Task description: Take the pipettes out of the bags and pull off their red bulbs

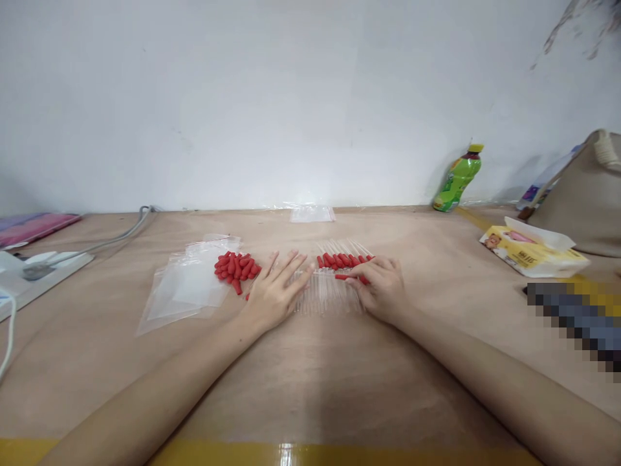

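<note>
My left hand lies flat with its fingers spread, its fingertips at the left end of a row of thin clear tubes. Beside it is a heap of red rubber dropper bulbs. My right hand is closed at the row's right end, pinching a red rubber dropper bulb that points left. Whether this bulb is on a tube is hidden by the fingers. Behind the clear tubes lies a second row, tubes fitted with red bulbs, their thin ends toward the wall.
Clear plastic bags lie left of the bulb heap, with another bag by the wall. At right are a green bottle, a yellow tissue pack, and a beige bag. A power strip is at left.
</note>
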Available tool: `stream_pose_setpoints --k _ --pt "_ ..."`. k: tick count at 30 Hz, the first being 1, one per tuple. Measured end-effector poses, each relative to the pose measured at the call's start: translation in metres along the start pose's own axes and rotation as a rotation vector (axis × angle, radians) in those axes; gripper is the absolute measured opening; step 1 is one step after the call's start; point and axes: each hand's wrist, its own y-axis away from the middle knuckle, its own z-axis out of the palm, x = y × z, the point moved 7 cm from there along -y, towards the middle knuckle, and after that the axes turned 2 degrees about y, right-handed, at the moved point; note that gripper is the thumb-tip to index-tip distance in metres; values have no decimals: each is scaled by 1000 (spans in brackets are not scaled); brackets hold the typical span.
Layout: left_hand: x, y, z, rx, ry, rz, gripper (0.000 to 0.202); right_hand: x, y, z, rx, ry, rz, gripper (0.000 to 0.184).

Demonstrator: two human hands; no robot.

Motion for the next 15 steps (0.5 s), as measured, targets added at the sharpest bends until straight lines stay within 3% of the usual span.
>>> stream_pose_setpoints --k 5,10,15 --pt "11 1 3 27 -11 123 26 -22 4 4 -4 -48 -72 16" --pt "15 2 6 40 8 158 17 -24 4 9 -24 -19 -90 14" --pt "17 1 5 68 56 143 18 -33 4 16 -25 26 -210 23"
